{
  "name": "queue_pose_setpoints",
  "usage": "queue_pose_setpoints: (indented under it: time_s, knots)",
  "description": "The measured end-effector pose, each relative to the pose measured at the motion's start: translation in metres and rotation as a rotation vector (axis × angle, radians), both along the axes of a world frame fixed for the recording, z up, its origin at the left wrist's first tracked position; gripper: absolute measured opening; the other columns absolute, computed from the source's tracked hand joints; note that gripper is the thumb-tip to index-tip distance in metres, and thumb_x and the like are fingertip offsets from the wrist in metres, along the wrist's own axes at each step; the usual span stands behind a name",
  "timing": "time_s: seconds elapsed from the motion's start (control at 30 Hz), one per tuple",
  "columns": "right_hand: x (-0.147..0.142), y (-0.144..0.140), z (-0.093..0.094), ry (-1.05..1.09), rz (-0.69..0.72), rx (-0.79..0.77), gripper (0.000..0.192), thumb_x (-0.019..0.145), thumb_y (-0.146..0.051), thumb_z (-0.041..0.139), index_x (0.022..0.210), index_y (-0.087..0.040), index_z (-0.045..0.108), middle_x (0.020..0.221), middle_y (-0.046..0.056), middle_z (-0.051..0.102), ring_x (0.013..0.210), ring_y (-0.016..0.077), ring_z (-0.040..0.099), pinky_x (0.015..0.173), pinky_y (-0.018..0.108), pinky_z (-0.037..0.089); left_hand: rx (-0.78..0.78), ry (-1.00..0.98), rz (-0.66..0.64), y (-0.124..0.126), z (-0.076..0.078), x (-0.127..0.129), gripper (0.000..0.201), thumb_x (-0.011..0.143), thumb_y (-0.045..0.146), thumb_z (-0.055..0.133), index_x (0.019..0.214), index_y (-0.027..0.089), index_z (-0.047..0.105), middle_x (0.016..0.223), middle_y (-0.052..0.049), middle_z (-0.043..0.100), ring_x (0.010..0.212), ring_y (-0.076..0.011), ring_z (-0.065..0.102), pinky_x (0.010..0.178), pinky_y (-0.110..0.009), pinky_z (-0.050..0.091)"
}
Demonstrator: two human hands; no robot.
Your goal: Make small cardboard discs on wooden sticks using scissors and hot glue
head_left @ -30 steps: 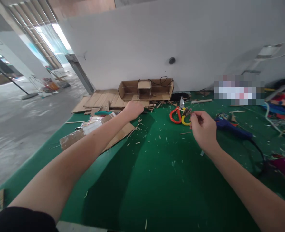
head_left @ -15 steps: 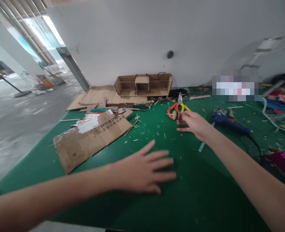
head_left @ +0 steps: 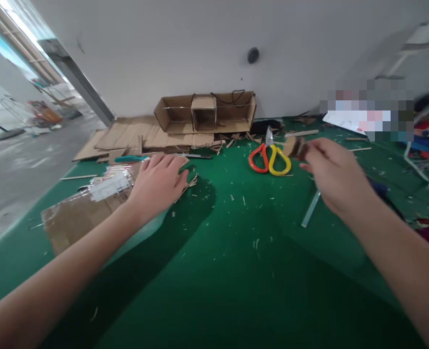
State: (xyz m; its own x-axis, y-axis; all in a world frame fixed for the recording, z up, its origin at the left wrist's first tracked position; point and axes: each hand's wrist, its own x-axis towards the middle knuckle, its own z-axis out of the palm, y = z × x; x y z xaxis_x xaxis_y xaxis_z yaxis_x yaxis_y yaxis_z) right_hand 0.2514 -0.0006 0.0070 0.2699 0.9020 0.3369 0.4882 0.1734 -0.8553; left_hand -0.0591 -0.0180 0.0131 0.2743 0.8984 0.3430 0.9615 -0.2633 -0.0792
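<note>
Motion is blurring the right hand (head_left: 332,172) and the small brown piece (head_left: 293,146) it is pinching, while the left hand (head_left: 158,183) is covering part of the cardboard (head_left: 76,220).

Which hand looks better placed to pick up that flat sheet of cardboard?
Left, probably. The left hand already rests on the cardboard sheet; the right hand pinches a small cardboard piece near the scissors.

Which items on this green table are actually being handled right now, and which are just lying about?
In hand:
- small brown cardboard piece, pinched by the right hand
- flat brown cardboard sheet, under the left hand

Lying about:
- red-and-yellow-handled scissors
- open cardboard box frame
- clear glue stick
</note>
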Motion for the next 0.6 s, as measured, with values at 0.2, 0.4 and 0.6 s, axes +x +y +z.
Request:
queue_pose_setpoints:
  time_s: [0.2, 0.4, 0.6]
  knots:
    - [0.002, -0.017, 0.004, 0.255, 0.036, -0.012, 0.008, 0.080, -0.032, 0.061, 0.075, -0.025, 0.064, 0.084, 0.002, 0.060, 0.084, 0.0175, 0.057, 0.081, 0.039, 0.048, -0.331, 0.060, -0.597, -0.077, -0.008, 0.003, 0.046, 0.088, 0.047, 0.043, 0.129, 0.028, 0.047, 0.136, -0.004, 0.048, 0.125, -0.0250, 0.042, 0.106, -0.045, 0.032]
    - [-0.007, -0.021, -0.019, 0.530, 0.124, -0.167, 0.012, 0.078, -0.036, 0.064, 0.078, -0.024, 0.062, 0.081, -0.001, 0.056, 0.072, 0.0138, 0.054, 0.066, 0.039, 0.056, -0.411, 0.142, -0.713, -0.073, -0.016, 0.008, 0.061, 0.086, 0.056, 0.041, 0.139, 0.026, 0.034, 0.145, -0.001, 0.038, 0.134, -0.0251, 0.032, 0.108, -0.041, 0.031]
    - [-0.007, -0.025, -0.034, 0.195, 0.170, -0.326, 0.023, 0.085, -0.044, 0.053, 0.092, -0.024, 0.063, 0.092, 0.003, 0.063, 0.085, 0.0191, 0.060, 0.084, 0.042, 0.048, -0.152, 0.165, -0.183, -0.052, -0.030, -0.011, 0.049, 0.090, 0.047, 0.039, 0.126, 0.016, 0.051, 0.129, -0.010, 0.054, 0.119, -0.0297, 0.047, 0.096, -0.047, 0.041]
